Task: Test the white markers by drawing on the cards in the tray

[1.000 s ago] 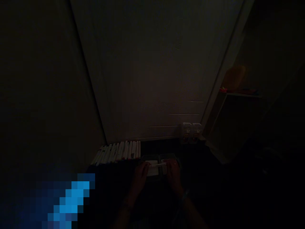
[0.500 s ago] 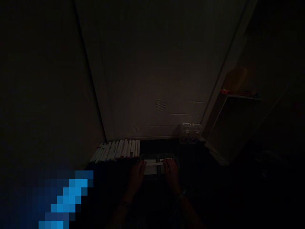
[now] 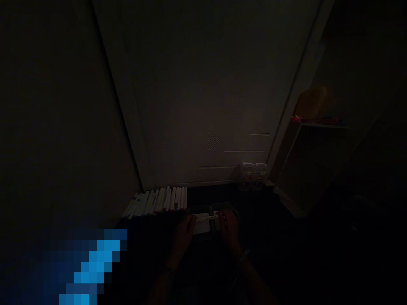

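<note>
Left hand [image 3: 185,228] and right hand [image 3: 229,226] are each closed in a narrow pinch, holding between them a slim, white, stick-shaped item [image 3: 207,218], probably a marker pen, though the dimness hides its details. It lies nearly level, one end at each hand's fingertips, above a clear plastic tray with two compartments [image 3: 199,209]. Inside the left compartment is a flat white rectangular piece [image 3: 202,227]; another pale piece shows partly in the right one, behind the right hand. Beyond the left hand, a row of white, slender, pen-like sticks [image 3: 168,200] lies side by side on the dark surface. Two clear plastic boxes [image 3: 247,177] stand upright against a pale wall panel [image 3: 190,106] with a hatched heart shape [image 3: 213,140]. Farther right, a rounded orange object [image 3: 313,102] sits atop a boxy cabinet [image 3: 313,169].
</note>
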The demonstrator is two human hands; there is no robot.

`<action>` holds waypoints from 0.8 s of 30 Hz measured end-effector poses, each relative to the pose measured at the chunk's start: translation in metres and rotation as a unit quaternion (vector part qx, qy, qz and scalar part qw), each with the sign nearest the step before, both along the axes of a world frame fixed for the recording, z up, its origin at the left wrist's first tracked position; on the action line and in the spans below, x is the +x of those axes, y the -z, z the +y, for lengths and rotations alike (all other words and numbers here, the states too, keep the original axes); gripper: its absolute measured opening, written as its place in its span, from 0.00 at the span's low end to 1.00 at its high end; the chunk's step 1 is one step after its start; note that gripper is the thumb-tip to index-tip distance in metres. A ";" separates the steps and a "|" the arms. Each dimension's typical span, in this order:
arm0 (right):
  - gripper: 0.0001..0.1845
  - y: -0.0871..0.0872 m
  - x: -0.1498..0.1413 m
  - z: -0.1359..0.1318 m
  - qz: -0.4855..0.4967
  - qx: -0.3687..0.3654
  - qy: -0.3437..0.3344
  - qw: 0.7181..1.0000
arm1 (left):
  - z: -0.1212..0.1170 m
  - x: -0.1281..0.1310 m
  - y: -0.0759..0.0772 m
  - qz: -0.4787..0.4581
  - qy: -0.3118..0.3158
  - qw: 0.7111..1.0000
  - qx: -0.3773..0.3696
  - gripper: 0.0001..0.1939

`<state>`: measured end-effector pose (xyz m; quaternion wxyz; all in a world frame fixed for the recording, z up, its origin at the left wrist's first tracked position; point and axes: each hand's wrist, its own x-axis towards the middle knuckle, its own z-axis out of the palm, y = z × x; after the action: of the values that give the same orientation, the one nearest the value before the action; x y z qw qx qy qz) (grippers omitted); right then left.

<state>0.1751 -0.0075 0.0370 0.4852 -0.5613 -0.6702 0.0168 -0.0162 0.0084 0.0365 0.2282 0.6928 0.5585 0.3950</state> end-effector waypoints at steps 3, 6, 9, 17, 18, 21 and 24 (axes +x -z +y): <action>0.15 -0.001 0.000 -0.001 -0.040 -0.004 0.021 0.999 | 0.001 -0.003 0.002 0.019 -0.009 1.000 0.007 0.20; 0.14 0.000 0.000 -0.001 -0.068 -0.001 0.031 0.997 | 0.002 -0.004 0.005 0.022 -0.012 0.999 0.029 0.19; 0.15 0.001 0.001 0.000 -0.069 -0.004 0.010 0.998 | 0.005 -0.004 0.008 0.031 -0.039 0.997 0.058 0.19; 0.15 0.005 0.000 0.001 0.078 -0.016 -0.047 0.996 | 0.007 -0.001 0.007 0.061 -0.002 0.990 0.131 0.15; 0.15 0.005 0.000 0.001 0.086 -0.019 -0.057 0.994 | 0.006 -0.001 0.007 0.064 -0.001 0.989 0.131 0.14; 0.14 0.004 -0.001 0.001 0.096 -0.019 -0.071 0.993 | 0.004 0.001 0.004 0.074 0.005 0.989 0.131 0.13; 0.14 0.002 -0.002 0.000 0.101 -0.019 -0.068 0.992 | 0.003 0.001 0.002 0.074 0.002 0.990 0.123 0.13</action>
<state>0.1733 -0.0075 0.0351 0.5375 -0.5191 -0.6537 0.1195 -0.0147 0.0116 0.0344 0.0999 0.7441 0.5195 0.4080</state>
